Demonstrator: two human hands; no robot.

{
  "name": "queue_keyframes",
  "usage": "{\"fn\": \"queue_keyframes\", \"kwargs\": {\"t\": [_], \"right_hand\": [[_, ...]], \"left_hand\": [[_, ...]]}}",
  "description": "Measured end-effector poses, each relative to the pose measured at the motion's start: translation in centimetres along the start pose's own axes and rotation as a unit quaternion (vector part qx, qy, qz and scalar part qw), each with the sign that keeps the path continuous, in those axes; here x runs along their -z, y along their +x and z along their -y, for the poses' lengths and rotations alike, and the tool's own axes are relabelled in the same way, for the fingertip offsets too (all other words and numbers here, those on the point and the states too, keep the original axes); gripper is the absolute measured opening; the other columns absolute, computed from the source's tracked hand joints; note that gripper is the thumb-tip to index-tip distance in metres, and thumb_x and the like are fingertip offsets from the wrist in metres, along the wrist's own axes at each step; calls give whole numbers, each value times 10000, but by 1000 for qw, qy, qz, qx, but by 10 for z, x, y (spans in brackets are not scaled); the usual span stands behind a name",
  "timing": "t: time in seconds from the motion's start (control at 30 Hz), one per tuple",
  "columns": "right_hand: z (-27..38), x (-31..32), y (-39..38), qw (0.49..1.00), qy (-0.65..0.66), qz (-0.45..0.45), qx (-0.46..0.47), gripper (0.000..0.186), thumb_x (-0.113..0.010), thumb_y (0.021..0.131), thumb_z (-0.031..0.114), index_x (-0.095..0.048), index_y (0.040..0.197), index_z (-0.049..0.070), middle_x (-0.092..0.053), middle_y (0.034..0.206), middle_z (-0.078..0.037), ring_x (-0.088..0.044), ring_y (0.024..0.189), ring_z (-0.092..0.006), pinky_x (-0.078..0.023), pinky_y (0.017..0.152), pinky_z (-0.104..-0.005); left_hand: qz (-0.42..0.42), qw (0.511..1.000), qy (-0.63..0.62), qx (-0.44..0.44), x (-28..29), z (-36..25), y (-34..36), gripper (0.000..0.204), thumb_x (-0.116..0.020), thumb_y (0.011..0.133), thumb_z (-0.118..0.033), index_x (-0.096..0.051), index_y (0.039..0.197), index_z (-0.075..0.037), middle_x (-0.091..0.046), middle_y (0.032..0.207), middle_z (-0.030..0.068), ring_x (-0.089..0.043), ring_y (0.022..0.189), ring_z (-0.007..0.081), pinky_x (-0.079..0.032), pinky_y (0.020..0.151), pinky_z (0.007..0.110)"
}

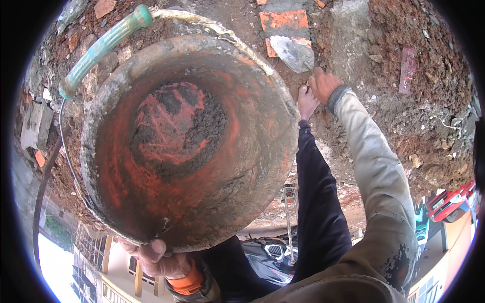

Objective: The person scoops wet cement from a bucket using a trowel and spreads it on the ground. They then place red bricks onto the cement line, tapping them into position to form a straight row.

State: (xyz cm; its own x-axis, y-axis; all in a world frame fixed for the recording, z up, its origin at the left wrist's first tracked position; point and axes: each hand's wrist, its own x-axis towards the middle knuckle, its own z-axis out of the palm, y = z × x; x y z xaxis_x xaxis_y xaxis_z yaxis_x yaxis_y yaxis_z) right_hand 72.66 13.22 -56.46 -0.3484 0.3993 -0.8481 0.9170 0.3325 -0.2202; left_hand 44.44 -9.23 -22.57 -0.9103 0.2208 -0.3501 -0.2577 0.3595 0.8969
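A large round bucket (257, 166) is tipped with its mouth facing me, its walls smeared grey and orange. Wet grey mortar (214, 118) lies at its bottom, streaked with reddish orange. My left hand (159, 260) is closed on the bucket's near rim, thumb on top. The bucket's green handle grip (103, 50) hangs off to the far left on its bail. My right hand (325, 85) is closed at the narrow end of a trowel (290, 53), whose handle is hidden by the fingers. The mortar-coated blade lies over the end of some orange bricks (284, 20).
My bare foot (307, 103) is just beside my right hand. Rough brown soil (384, 126) with stones surrounds the work. A flat reddish piece (407, 69) lies to the right. Concrete chunks (36, 125) sit at left. A parked motorcycle (268, 260) and a red vehicle (449, 202) stand behind.
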Motion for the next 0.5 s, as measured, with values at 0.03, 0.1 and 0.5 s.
{"fn": "queue_keyframes", "kwargs": {"t": [0.03,0.1,0.5], "right_hand": [[-6,0,-2,999,-30,-12,21,363,-448,953,325,-489,1049,-23,-652,893,-345,-661,888,-487,-524,830,-538],[-22,-7,13,994,-103,-31,4,341,-451,958,315,-488,1053,-11,-656,886,-336,-659,894,-487,-520,827,-544],[-8,-57,33,994,87,-37,-48,455,-430,966,368,-513,1145,-42,-633,997,-367,-617,996,-512,-478,915,-547]], "left_hand": [[36,999,8,-8,13,2,4,739,-592,629,-81,-475,1355,-12,-527,1319,190,-510,1197,348,-404,1053,499],[67,998,-8,2,22,4,7,765,-598,658,-78,-437,1404,-21,-501,1363,184,-480,1244,354,-390,1060,504],[4,998,-44,42,-9,-6,9,675,-575,562,-61,-570,1236,-22,-650,1086,180,-653,931,317,-539,921,439]]}}
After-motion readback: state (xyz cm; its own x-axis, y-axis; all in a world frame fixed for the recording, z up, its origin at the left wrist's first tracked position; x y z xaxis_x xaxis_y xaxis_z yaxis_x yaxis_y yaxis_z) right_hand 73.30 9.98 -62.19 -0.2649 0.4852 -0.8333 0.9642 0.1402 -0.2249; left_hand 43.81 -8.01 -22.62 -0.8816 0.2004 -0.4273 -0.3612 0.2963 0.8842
